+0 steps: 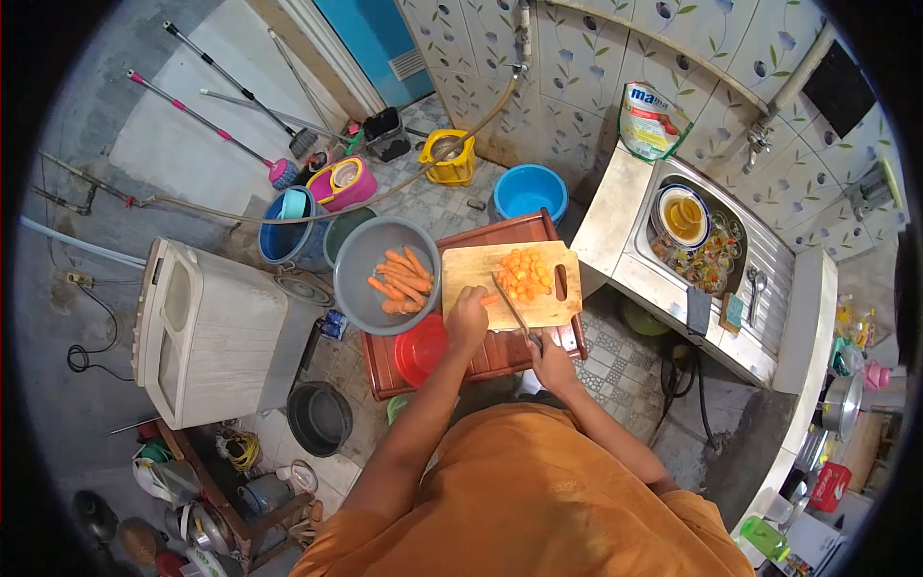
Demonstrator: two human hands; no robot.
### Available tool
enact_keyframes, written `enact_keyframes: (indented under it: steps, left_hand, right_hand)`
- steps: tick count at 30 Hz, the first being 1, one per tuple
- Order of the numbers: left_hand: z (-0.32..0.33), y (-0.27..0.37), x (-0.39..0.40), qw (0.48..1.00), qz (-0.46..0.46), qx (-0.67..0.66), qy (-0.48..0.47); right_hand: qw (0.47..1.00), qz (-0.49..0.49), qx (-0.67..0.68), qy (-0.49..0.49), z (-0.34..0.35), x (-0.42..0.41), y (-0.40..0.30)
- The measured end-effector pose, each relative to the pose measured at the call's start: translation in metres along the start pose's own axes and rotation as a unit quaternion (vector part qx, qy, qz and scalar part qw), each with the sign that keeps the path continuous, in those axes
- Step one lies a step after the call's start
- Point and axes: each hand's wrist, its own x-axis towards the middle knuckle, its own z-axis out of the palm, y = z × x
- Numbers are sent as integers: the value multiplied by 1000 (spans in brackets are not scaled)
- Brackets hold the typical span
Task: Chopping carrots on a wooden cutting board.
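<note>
My left hand (469, 317) holds a piece of carrot (490, 298) down on a wooden cutting board (461, 268). In my right hand (554, 366) is a kitchen knife (513, 306), its blade slanting across the board beside the carrot's cut end. A heap of carrot slices (525, 274) lies on the board past the blade, near the handle slot. Left of the board, a large grey basin (351, 288) contains several whole carrots (404, 278). A red plastic basin (420, 353) sits close to my left forearm, partly hidden by it.
Board and basins rest on a reddish-brown wooden table (497, 229). To the right, a steel sink (768, 278) holds dishes and glasses. Behind the table stand a blue basin (531, 193) and a yellow bucket (448, 157). A washing machine (223, 339) is at left; a hose (404, 184) crosses above the floor.
</note>
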Motion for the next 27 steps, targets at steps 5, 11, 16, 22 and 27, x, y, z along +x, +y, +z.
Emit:
enact_keyframes:
  steps: [5,11,16,22,27]
  left_hand:
    - [10,-11,-1,991,-5,-105,79]
    - [24,-37,-2,983,6,-167,78]
    - [22,-22,-4,989,-28,-141,22]
    - [19,-30,-3,974,-87,-207,-28]
    - [15,-11,-6,989,-51,-135,33]
  right_hand:
    - [999,-4,-30,21,-1,-4,-4]
    - [999,-29,-32,12,10,-1,2]
    - [999,-8,-45,5,11,0,4]
    - [999,-23,-39,6,4,-9,-7]
    - [999,-11,-33,10,1,-5,-5]
